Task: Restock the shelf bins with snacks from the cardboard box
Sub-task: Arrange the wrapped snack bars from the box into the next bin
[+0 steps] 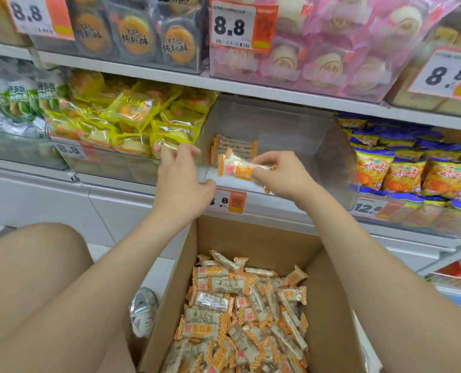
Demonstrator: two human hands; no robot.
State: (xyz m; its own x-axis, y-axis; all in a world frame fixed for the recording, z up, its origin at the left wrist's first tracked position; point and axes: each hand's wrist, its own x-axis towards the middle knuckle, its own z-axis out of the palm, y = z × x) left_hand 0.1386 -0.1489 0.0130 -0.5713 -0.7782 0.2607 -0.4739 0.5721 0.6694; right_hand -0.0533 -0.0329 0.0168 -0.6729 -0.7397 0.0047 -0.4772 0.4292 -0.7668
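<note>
While the right hand [280,176] pinches a snack packet [237,168] by its right end, thumb and fingers clamped on the wrapper, the packet hangs at the front lip of the clear bin [277,125], printed face to the camera. Left hand [182,179] is just left of the bin's front corner, fingers curled, thumb apart. I can't tell whether it grips anything or touches the packet.

Inside the bin: a short row of the same packets [234,146] at the front left. The floor behind them looks bare.

Around the bin:
- white metal shelf [251,90] directly above, a white ledge under it, pale floor lower left
- left of it, a bin of yellow packets [132,117]
- right of it, blue-and-orange bags [401,168]
- above it, pink-wrapped buns [331,57]; above left, round cakes [135,33]
- on its front, an orange price tag [230,201]
- below it, the cardboard box [329,292], open, with a loose heap of packets [240,305]

Hidden or unclear: the left hand covers part of the price tag, so only one "8" reads cleanly. The right palm hides the packet's right end. Box bottom is cut off by the frame edge. A bare leg [35,278] fills the lower left, with a silver shoe [143,310] half behind the box wall. Upper shelf labels are too blurred to read beyond "8.8".
</note>
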